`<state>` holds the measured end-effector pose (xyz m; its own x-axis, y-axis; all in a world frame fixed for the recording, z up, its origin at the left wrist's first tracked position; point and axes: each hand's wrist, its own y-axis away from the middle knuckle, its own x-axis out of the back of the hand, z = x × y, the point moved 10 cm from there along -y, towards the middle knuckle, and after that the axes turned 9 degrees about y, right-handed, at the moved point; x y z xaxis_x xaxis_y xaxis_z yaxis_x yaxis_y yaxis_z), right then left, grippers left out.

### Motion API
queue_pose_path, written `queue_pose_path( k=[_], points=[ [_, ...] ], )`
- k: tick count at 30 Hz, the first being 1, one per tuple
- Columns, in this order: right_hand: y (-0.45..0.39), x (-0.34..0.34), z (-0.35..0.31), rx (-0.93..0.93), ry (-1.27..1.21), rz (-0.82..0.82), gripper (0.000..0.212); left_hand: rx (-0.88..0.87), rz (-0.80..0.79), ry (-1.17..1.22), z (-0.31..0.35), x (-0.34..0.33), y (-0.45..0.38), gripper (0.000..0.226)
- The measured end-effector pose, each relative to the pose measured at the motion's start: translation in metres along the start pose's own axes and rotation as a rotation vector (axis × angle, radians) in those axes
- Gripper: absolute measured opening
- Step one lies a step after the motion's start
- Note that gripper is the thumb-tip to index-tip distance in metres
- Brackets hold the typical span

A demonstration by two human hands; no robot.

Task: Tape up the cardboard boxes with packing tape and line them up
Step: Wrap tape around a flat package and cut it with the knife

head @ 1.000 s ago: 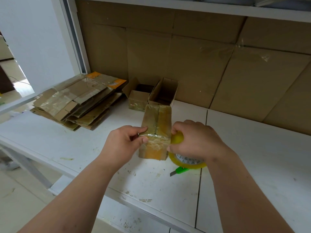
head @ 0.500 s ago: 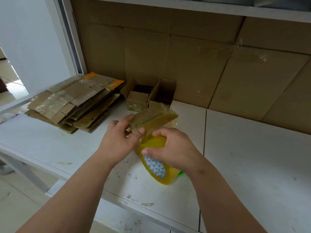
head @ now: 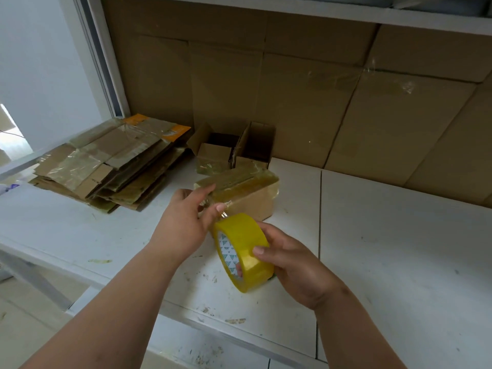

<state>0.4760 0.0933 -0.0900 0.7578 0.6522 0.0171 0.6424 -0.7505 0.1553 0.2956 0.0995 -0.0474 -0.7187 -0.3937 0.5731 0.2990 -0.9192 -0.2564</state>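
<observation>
1. Since half a second ago the tape roll (head: 243, 251) has drawn back toward the person and now sits clear of the cardboard box (head: 242, 194), which has gone from tilted in the air to lying on its long side on the white surface (head: 399, 249).
2. On the box, the left hand (head: 183, 225) steadies the near end: fingers reach along the taped top edge, and the thumb presses where the strip leaves the cardboard. That hold likely pins the tape end so it stays stuck while the roll pulls away.
3. Around the roll, the right hand (head: 290, 265) is curled, thumb on the outer band and a finger showing through the core, so the roll can turn and pay out tape.
4. Between thumb and roll a short, thin stretch of clear tape seems to run, though it is hard to make out.
5. Glossy tape already covers the top of the box, so this one looks nearly sealed; tearing or cutting the strip would be the remaining step. No cutter is clearly visible now.
6. Behind it, two open small boxes (head: 234, 153) stand side by side against the cardboard-lined back wall, seemingly the start of the line.
7. Off to the left, a stack of flattened cartons (head: 111, 161) waits, well apart from the hands.
</observation>
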Motion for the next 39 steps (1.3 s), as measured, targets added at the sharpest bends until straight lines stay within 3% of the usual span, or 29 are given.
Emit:
queue_pose_path(
  k=[7,17,22,26,28,32,36,39],
  points=[
    [0.009,-0.009,0.005,0.024,0.016,-0.018,0.057,-0.019,-0.029,-0.081,0.005,-0.001,-0.002,0.056],
    [0.025,-0.008,0.004,0.003,0.133,0.01,0.04,0.083,-0.054,-0.119,0.0,-0.001,-0.002,0.059],
    [0.036,-0.001,-0.003,0.019,0.294,0.002,0.029,0.309,0.117,0.33,-0.01,-0.001,0.018,0.052],
    [0.041,0.007,-0.009,0.03,0.36,-0.024,0.025,0.512,0.126,0.727,-0.02,-0.02,0.045,0.043],
    [0.04,0.019,-0.01,0.033,0.386,0.005,0.024,0.541,0.1,0.797,-0.021,-0.028,0.054,0.038],
    [0.034,0.076,-0.008,0.027,0.694,0.284,0.028,0.568,0.041,0.873,-0.018,-0.038,0.065,0.032],
    [0.022,0.083,0.013,-0.04,1.272,0.187,0.047,0.621,0.062,0.961,-0.015,-0.042,0.074,0.031],
    [0.016,0.081,0.025,-0.086,1.357,0.162,0.034,0.648,0.104,1.046,-0.018,-0.043,0.077,0.031]
  ],
)
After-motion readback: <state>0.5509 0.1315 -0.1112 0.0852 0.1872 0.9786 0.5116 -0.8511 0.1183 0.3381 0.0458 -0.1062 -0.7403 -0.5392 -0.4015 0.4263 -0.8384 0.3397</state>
